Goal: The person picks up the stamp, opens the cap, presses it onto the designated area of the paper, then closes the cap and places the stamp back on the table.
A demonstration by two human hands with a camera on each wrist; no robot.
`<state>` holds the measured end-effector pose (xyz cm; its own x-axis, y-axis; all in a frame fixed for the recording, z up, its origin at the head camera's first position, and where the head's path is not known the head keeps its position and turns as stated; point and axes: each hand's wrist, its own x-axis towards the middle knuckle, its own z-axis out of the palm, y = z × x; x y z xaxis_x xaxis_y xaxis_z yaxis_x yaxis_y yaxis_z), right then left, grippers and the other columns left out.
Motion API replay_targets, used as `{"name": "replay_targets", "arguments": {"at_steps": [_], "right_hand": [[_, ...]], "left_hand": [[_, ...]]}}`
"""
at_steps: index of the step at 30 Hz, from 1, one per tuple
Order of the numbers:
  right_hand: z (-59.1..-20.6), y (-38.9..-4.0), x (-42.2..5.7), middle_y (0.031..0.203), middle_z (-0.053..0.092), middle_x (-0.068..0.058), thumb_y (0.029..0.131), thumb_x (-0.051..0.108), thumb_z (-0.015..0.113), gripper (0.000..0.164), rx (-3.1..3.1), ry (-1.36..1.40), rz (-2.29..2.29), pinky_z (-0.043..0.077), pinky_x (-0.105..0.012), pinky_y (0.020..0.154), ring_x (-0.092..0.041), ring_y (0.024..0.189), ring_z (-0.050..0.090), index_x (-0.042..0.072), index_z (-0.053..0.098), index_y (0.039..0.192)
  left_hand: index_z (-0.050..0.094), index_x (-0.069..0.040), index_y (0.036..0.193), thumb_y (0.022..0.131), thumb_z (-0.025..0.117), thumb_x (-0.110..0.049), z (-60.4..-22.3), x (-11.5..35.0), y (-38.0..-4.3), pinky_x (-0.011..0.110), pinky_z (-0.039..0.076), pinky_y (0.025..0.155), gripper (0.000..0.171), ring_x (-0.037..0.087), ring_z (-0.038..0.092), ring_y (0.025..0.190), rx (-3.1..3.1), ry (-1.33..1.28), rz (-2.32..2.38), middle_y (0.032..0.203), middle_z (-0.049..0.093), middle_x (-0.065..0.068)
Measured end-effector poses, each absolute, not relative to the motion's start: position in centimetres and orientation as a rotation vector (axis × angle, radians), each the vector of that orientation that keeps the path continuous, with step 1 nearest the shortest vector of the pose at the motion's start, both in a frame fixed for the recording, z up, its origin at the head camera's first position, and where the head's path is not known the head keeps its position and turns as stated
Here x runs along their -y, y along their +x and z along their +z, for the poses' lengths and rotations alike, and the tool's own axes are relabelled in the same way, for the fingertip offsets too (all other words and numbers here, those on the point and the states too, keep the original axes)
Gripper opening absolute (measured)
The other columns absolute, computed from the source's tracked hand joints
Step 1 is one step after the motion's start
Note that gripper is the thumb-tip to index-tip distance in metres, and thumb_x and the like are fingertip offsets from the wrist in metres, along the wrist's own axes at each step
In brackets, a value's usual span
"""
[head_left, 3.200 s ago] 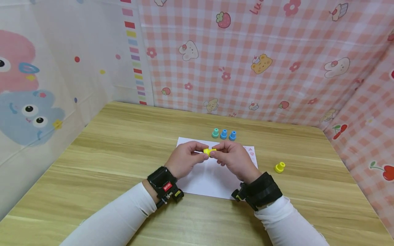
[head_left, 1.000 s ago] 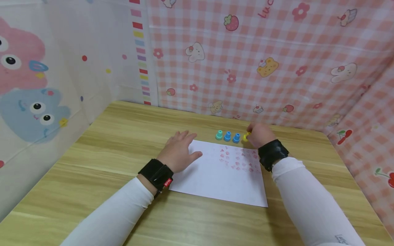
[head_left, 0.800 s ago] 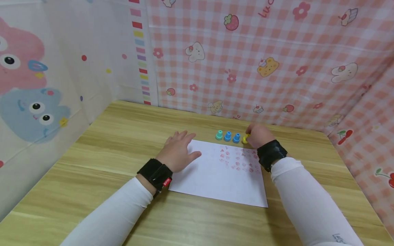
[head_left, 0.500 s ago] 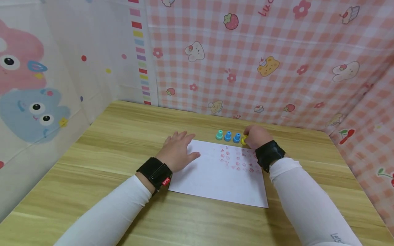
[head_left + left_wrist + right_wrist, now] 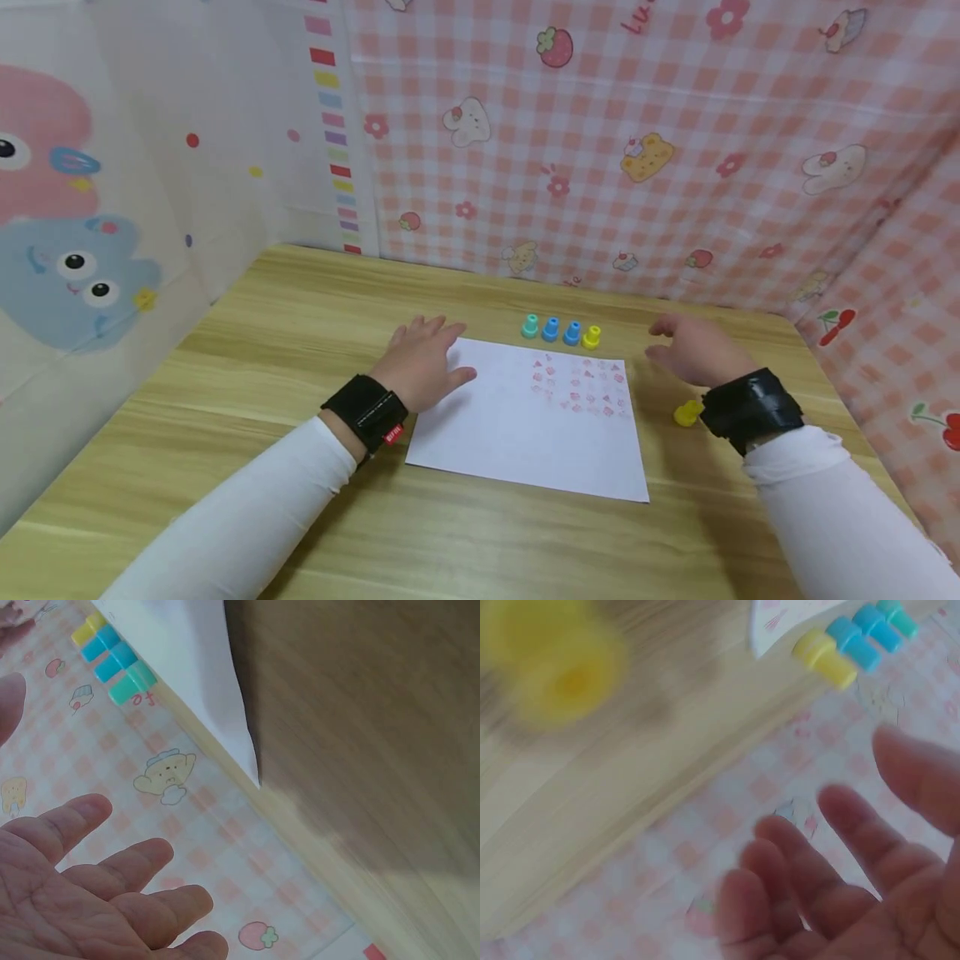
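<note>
My left hand (image 5: 423, 364) is spread with the thumb apart, at the left edge of a white sheet of paper (image 5: 517, 442); it holds nothing. Small red printed marks cover the sheet's upper right part. Behind its far edge stand small toy stamps in a row: a teal stamp (image 5: 530, 326), two blue stamps (image 5: 551, 329) and a yellow stamp (image 5: 591, 337). To the right of the row my right hand (image 5: 701, 348) hovers with loosely bent, empty fingers. Another yellow stamp (image 5: 686, 413) stands below that hand, partly hidden by the wrist; in the right wrist view it is blurred.
A wooden table (image 5: 360, 525) bears everything. A pink checked cloth (image 5: 585, 100) hangs behind and on the right side, and a white printed cloth (image 5: 232, 92) hangs on the left.
A yellow stamp, held in both hands at first, now stands at the right end of the row. My right hand has let it go and moved right, toward the other yellow stamp. My left hand is free.
</note>
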<state>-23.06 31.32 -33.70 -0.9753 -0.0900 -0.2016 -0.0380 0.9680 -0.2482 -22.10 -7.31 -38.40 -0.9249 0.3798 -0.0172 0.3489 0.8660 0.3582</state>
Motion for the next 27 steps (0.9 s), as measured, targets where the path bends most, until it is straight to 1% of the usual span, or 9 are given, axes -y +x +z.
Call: {"name": "replay_targets", "arguments": {"at_steps": [6, 10, 12, 14, 17, 19, 23, 25, 27], "right_hand": [[-33.2, -21.0, -34.1, 0.132, 0.064, -0.035, 0.1, 0.03, 0.07, 0.048, -2.847, -0.079, -0.249, 0.053, -0.064, 0.098, -0.049, 0.116, 0.063, -0.006, 0.065, 0.132], [-33.3, -20.1, -34.4, 0.121, 0.07, -0.028, 0.096, 0.037, 0.074, 0.052, -2.802, -0.053, -0.212, 0.058, -0.053, 0.086, -0.038, 0.101, 0.066, -0.004, 0.068, 0.127], [-33.5, -19.7, -34.5, 0.112, 0.073, -0.023, 0.095, 0.04, 0.075, 0.054, -2.789, -0.058, -0.19, 0.057, -0.046, 0.079, -0.032, 0.092, 0.065, -0.005, 0.069, 0.123], [-33.8, -19.3, -34.4, 0.104, 0.073, -0.019, 0.094, 0.041, 0.074, 0.054, -2.781, -0.059, -0.172, 0.055, -0.042, 0.073, -0.029, 0.085, 0.063, -0.006, 0.069, 0.12], [-34.4, -18.9, -34.4, 0.09, 0.07, -0.012, 0.094, 0.039, 0.074, 0.046, -2.788, -0.066, -0.144, 0.05, -0.037, 0.065, -0.026, 0.076, 0.06, -0.004, 0.07, 0.11], [-34.7, -18.7, -34.4, 0.084, 0.067, -0.009, 0.093, 0.035, 0.074, 0.038, -2.792, -0.061, -0.158, 0.048, -0.036, 0.062, -0.025, 0.073, 0.058, -0.002, 0.071, 0.102], [-35.4, -18.7, -34.2, 0.076, 0.064, -0.006, 0.091, 0.026, 0.074, 0.024, -2.814, -0.096, -0.161, 0.045, -0.034, 0.061, -0.023, 0.069, 0.056, 0.003, 0.071, 0.089], [-35.5, -18.7, -34.0, 0.075, 0.063, -0.006, 0.091, 0.023, 0.074, 0.02, -2.833, -0.123, -0.154, 0.044, -0.033, 0.061, -0.022, 0.068, 0.056, 0.004, 0.071, 0.088], [-35.5, -18.7, -33.6, 0.076, 0.064, -0.005, 0.092, 0.023, 0.073, 0.019, -2.858, -0.147, -0.162, 0.043, -0.032, 0.06, -0.021, 0.068, 0.056, 0.004, 0.072, 0.09]], "left_hand": [[0.041, -0.014, 0.161, 0.102, 0.065, -0.051, -38.3, 7.1, -22.0, 0.066, 0.014, 0.129, 0.073, 0.051, 0.021, 0.159, -2.939, 0.571, 0.549, 0.169, 0.035, 0.022], [0.042, -0.014, 0.161, 0.102, 0.065, -0.05, -38.3, 6.8, -21.9, 0.066, 0.014, 0.129, 0.073, 0.051, 0.021, 0.159, -2.937, 0.571, 0.548, 0.169, 0.035, 0.022], [0.042, -0.014, 0.161, 0.102, 0.065, -0.05, -38.2, 6.7, -21.8, 0.066, 0.014, 0.129, 0.073, 0.051, 0.022, 0.159, -2.939, 0.572, 0.55, 0.169, 0.035, 0.022], [0.043, -0.014, 0.161, 0.102, 0.066, -0.05, -38.2, 6.6, -21.7, 0.066, 0.015, 0.129, 0.073, 0.051, 0.022, 0.159, -2.943, 0.571, 0.551, 0.169, 0.036, 0.022], [0.043, -0.015, 0.161, 0.101, 0.066, -0.05, -38.1, 6.6, -21.6, 0.066, 0.014, 0.129, 0.073, 0.05, 0.022, 0.159, -2.945, 0.567, 0.554, 0.168, 0.036, 0.021], [0.043, -0.015, 0.161, 0.101, 0.067, -0.05, -38.1, 6.5, -21.6, 0.066, 0.014, 0.129, 0.073, 0.049, 0.022, 0.159, -2.942, 0.565, 0.555, 0.168, 0.036, 0.021], [0.043, -0.015, 0.161, 0.101, 0.067, -0.05, -38.2, 6.5, -21.4, 0.067, 0.013, 0.129, 0.073, 0.05, 0.021, 0.159, -2.938, 0.573, 0.554, 0.168, 0.036, 0.021], [0.043, -0.015, 0.161, 0.101, 0.067, -0.05, -38.3, 6.5, -21.3, 0.067, 0.013, 0.129, 0.073, 0.05, 0.021, 0.159, -2.938, 0.577, 0.552, 0.168, 0.036, 0.022], [0.043, -0.015, 0.16, 0.101, 0.067, -0.05, -38.3, 6.5, -21.2, 0.067, 0.014, 0.129, 0.073, 0.05, 0.022, 0.159, -2.939, 0.583, 0.555, 0.168, 0.037, 0.022]]}}
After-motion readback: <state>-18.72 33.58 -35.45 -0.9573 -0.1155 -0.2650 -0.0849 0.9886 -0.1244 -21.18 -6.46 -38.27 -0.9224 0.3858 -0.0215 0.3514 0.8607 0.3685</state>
